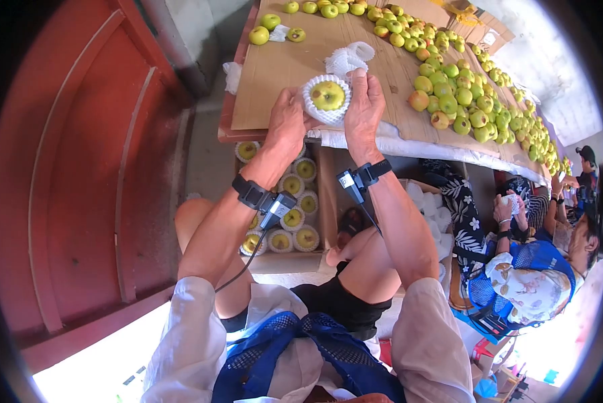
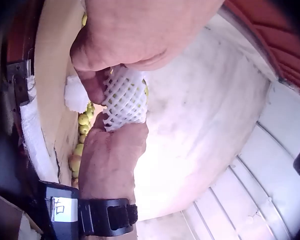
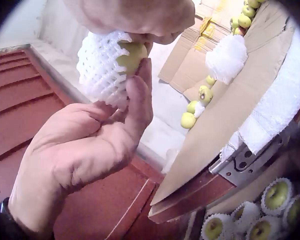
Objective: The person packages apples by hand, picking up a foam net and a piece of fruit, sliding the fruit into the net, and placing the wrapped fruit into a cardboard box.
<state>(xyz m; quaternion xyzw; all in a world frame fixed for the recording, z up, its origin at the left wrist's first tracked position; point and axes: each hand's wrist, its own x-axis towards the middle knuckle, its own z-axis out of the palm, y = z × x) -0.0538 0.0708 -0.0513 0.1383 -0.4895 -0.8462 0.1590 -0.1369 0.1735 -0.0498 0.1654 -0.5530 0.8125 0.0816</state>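
Note:
A green apple in a white foam net sleeve is held up between both hands over the near edge of the cardboard-covered table. My left hand grips it from the left, with fingers and thumb around the net in the right wrist view. From the other side my right hand holds the sleeved apple, its fingers curled at the net. The apple's top shows in the net's opening. Just beyond the hands, spare white foam nets lie on the cardboard.
Many loose apples cover the table's right side. Below the table edge, a carton holds several netted apples. More foam nets lie by the right knee. Another person sits at right; a red door stands left.

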